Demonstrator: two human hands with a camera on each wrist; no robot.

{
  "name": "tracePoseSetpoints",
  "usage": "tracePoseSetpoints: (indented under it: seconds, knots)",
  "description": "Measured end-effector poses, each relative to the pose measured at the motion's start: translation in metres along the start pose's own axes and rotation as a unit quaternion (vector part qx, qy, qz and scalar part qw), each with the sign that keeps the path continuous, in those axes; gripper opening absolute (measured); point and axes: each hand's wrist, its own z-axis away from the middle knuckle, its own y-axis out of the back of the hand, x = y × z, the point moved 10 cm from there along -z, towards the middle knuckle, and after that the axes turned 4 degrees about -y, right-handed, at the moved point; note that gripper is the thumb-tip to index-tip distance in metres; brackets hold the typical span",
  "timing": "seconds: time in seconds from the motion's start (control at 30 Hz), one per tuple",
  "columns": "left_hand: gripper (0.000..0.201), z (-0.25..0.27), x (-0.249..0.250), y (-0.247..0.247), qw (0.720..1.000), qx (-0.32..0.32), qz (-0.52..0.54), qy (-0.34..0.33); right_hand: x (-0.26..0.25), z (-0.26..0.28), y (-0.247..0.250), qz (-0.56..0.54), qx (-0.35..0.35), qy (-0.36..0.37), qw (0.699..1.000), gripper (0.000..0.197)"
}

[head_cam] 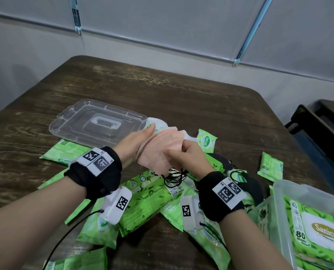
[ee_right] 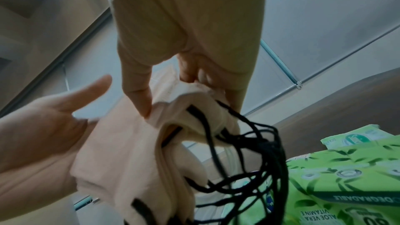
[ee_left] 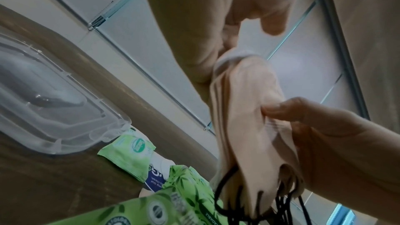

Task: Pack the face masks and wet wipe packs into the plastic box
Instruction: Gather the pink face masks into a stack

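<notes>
A stack of pink face masks with black ear loops is held above the table between both hands. My left hand backs the stack with its palm, and its fingers curl over the far end. My right hand pinches the near side of the masks between thumb and fingers. Green wet wipe packs lie scattered under the hands. The clear plastic box stands at the lower right with a large wipe pack inside.
The box's clear lid lies flat at the left on the dark wooden table. Black masks lie among the packs near the box. Small wipe packs sit to the right. A dark piece of furniture stands beyond the table's right edge.
</notes>
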Motion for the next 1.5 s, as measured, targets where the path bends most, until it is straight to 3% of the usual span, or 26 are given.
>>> tracePoseSetpoints:
  seconds: [0.07,0.1,0.23,0.33,0.47,0.63,0.8,1.03,1.2,1.5]
  knots:
    - [0.08,-0.003,-0.001,0.005,0.999,0.001,-0.053,-0.007,0.002,-0.004,-0.003,0.013,-0.003,0.007,1.0,0.005]
    - [0.081,-0.003,-0.001,0.007,0.996,0.0,-0.094,-0.01,0.002,-0.006,-0.005,0.014,-0.009,0.013,1.0,0.011]
    - [0.058,-0.015,-0.011,0.026,0.985,0.013,-0.17,0.031,0.008,-0.017,-0.013,0.001,-0.04,-0.011,0.999,0.032]
    - [0.034,-0.025,-0.011,0.046,0.982,0.045,-0.178,0.037,0.022,-0.033,-0.004,0.031,-0.032,-0.061,0.997,0.022]
    - [0.028,-0.039,-0.013,0.067,0.984,0.082,-0.153,0.045,0.036,-0.07,0.035,0.142,0.042,-0.071,0.986,0.009]
    - [0.043,-0.058,-0.025,0.075,0.985,0.077,-0.136,0.074,0.056,-0.117,0.066,0.289,0.087,-0.095,0.949,0.021]
    - [0.02,-0.075,-0.041,0.069,0.989,0.049,-0.112,0.087,0.084,-0.15,0.076,0.36,0.082,-0.121,0.921,0.029]
    - [0.04,-0.096,-0.053,0.068,0.99,0.029,-0.092,0.104,0.101,-0.183,0.086,0.464,0.021,-0.152,0.873,0.033]
    - [0.034,-0.106,-0.056,0.061,0.992,0.009,-0.07,0.105,0.121,-0.189,0.076,0.538,-0.066,-0.199,0.817,0.053]
    - [0.044,-0.109,-0.065,0.057,0.994,0.015,-0.033,0.099,0.151,-0.199,0.061,0.619,-0.143,-0.198,0.746,0.048]
